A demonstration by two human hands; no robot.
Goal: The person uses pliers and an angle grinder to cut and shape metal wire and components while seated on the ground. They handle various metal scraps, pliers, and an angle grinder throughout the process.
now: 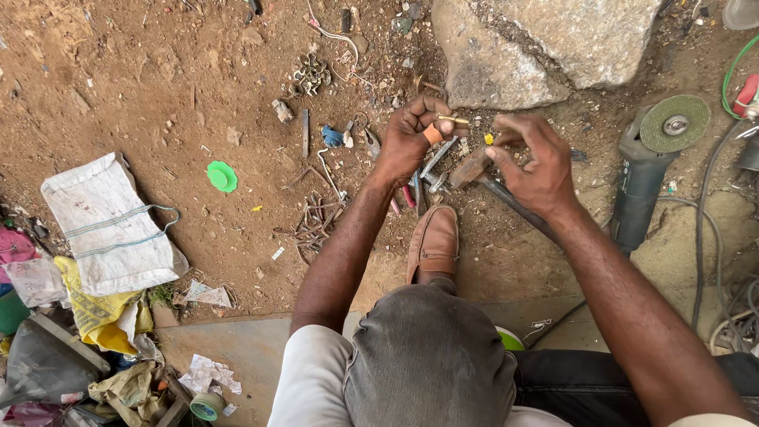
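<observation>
While our left hand [411, 136] pinches a small brass pin [452, 120] with an orange piece at its fingertips, our right hand [536, 164] closes thumb and forefinger near a tiny yellow bit [489, 138] just beside it. Both hover above the hammer [474, 168] and pliers [411, 194] lying on the dirt ahead of our brown shoe [433, 241]. An angle grinder [648, 162] rests to the right, below the large rock [545, 43].

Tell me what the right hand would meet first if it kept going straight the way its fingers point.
The right hand points left toward the left hand, so it would probably meet that hand's small brass piece first, though depth is unclear.
</observation>
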